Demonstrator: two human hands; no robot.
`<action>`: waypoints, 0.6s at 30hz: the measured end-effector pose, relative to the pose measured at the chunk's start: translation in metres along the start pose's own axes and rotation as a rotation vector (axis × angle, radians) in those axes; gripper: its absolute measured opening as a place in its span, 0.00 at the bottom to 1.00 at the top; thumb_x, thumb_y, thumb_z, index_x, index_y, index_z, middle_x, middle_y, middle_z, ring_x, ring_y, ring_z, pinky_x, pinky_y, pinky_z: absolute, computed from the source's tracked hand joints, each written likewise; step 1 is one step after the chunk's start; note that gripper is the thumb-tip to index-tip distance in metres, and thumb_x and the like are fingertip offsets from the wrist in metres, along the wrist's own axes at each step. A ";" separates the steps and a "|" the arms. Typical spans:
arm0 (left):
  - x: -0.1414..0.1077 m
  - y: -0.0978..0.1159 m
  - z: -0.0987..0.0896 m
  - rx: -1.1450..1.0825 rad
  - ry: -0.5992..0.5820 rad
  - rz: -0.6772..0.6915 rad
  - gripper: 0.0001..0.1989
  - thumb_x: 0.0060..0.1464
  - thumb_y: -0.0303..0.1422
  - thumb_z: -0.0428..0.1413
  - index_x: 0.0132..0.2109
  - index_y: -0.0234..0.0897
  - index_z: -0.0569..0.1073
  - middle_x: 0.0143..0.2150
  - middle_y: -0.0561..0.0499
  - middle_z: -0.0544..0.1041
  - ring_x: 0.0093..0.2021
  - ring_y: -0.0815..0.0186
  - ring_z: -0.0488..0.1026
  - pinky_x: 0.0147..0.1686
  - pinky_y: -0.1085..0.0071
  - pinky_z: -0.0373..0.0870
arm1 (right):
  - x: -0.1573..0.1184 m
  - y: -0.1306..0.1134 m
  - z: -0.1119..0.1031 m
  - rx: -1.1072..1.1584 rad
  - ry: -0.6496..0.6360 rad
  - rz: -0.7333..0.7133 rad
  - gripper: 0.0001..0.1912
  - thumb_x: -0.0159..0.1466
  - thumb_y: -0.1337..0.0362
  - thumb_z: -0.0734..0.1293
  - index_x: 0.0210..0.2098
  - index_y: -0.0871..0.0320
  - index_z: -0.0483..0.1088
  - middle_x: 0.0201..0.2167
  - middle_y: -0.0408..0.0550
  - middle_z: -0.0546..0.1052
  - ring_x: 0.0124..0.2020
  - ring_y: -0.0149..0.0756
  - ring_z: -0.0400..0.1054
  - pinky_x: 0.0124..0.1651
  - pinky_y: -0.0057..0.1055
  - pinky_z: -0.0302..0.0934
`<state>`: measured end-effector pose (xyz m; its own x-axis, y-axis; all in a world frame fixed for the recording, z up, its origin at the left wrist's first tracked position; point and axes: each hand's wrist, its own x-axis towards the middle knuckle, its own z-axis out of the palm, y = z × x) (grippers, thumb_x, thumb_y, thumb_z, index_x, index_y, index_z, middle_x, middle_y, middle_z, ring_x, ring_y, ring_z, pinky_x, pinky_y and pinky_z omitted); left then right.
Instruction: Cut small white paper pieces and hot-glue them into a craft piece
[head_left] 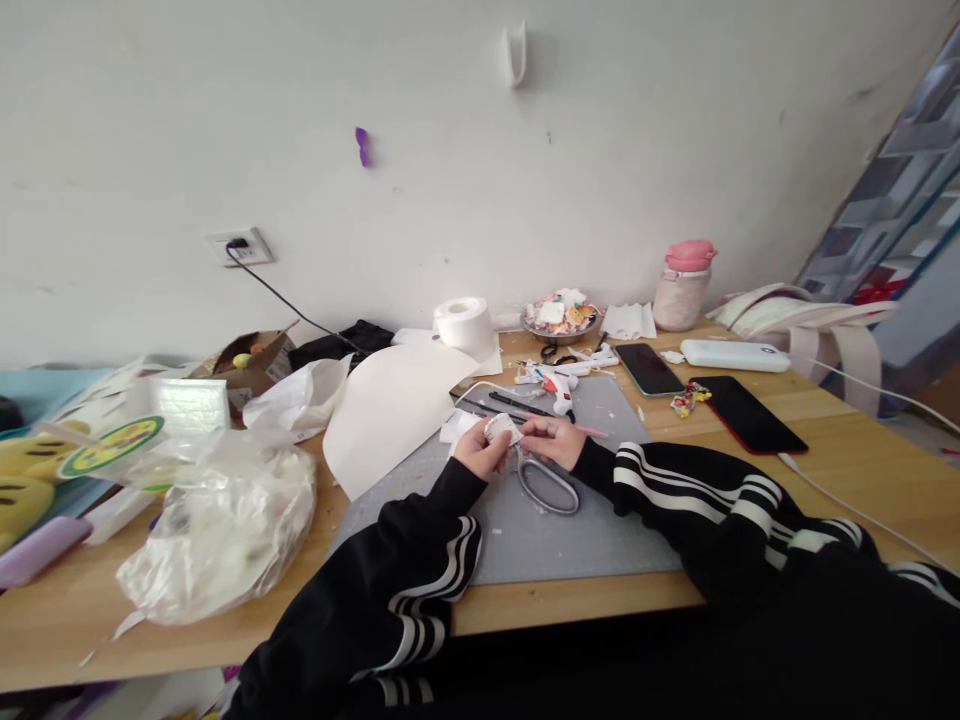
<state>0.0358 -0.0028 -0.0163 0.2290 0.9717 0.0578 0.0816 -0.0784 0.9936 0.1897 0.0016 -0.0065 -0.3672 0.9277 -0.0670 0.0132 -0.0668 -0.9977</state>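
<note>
Over the grey cutting mat (577, 545), my left hand (480, 455) grips a small white piece (501, 428) between thumb and fingers. It looks flat with an uneven edge; its material is too small to tell. My right hand (551, 441) is closed in a pinch at the right edge of that same piece. Just below my hands lie scissors with grey handles (551, 488), their blades partly hidden. A white and orange glue gun (561, 388) rests behind my right hand, with dark pens (514, 402) beside it.
A large white paper sheet (397, 410) and a plastic bag (225, 530) lie to the left. Behind stand a white roll (461, 322), a bowl of scraps (561, 320) and a pink bottle (682, 285). Two phones (756, 413) and a white power bank (735, 355) are on the right.
</note>
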 end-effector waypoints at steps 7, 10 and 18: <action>-0.001 0.000 0.000 0.025 0.009 0.027 0.17 0.42 0.46 0.55 0.28 0.38 0.61 0.14 0.63 0.64 0.11 0.77 0.58 0.11 0.78 0.52 | -0.001 -0.001 0.001 0.011 0.003 -0.018 0.18 0.39 0.56 0.72 0.24 0.61 0.67 0.14 0.37 0.67 0.13 0.20 0.53 0.15 0.21 0.45; -0.001 -0.001 0.001 0.031 0.020 0.024 0.17 0.42 0.46 0.55 0.28 0.38 0.61 0.13 0.63 0.63 0.10 0.77 0.57 0.11 0.78 0.52 | 0.000 0.000 0.000 0.016 -0.010 -0.013 0.19 0.39 0.56 0.73 0.24 0.61 0.67 0.15 0.37 0.67 0.13 0.20 0.54 0.15 0.20 0.46; -0.006 0.005 0.003 0.041 0.045 0.020 0.14 0.44 0.43 0.55 0.28 0.38 0.62 0.14 0.62 0.63 0.11 0.76 0.57 0.11 0.78 0.53 | 0.000 0.000 -0.001 0.019 -0.030 -0.023 0.19 0.40 0.54 0.72 0.25 0.61 0.66 0.15 0.36 0.68 0.12 0.20 0.53 0.15 0.21 0.45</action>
<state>0.0381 -0.0098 -0.0117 0.1873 0.9788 0.0828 0.1176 -0.1060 0.9874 0.1904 0.0016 -0.0069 -0.3948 0.9178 -0.0435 -0.0134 -0.0531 -0.9985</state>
